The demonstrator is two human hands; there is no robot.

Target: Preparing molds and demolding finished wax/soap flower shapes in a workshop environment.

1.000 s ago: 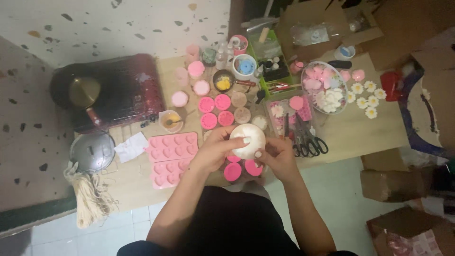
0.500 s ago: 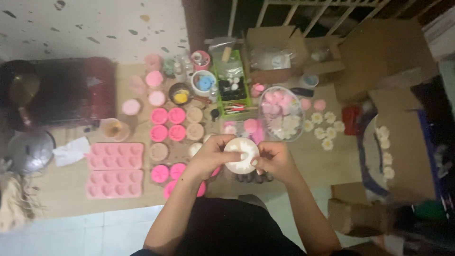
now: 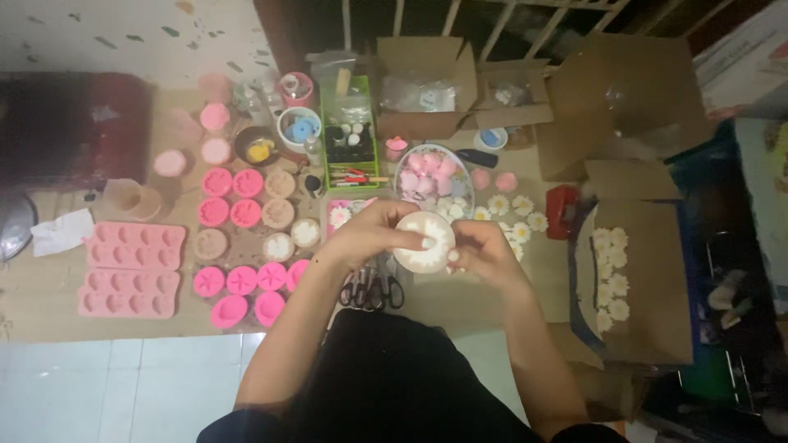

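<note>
Both hands hold one round cream-white mould (image 3: pixel 423 240) above the low wooden table (image 3: pixel 49 312). My left hand (image 3: pixel 369 234) grips its left side with the thumb on the front rim. My right hand (image 3: pixel 484 250) pinches the right edge. Below the hands lie black-handled scissors (image 3: pixel 373 289). To the left sit several round pink moulds (image 3: pixel 242 280) and beige round moulds (image 3: pixel 279 213).
Two pink heart-cavity mould trays (image 3: pixel 131 269) lie at the left. A clear bowl of pink and white flower shapes (image 3: pixel 433 176), a green organiser tray (image 3: pixel 351 146) and loose white flowers (image 3: pixel 517 215) sit behind. Cardboard boxes (image 3: pixel 640 271) with white flowers stand at the right.
The view has swung to the right, so the table items slid left and the boxes at the right came in. Both hands keep hold of the white mould.
</note>
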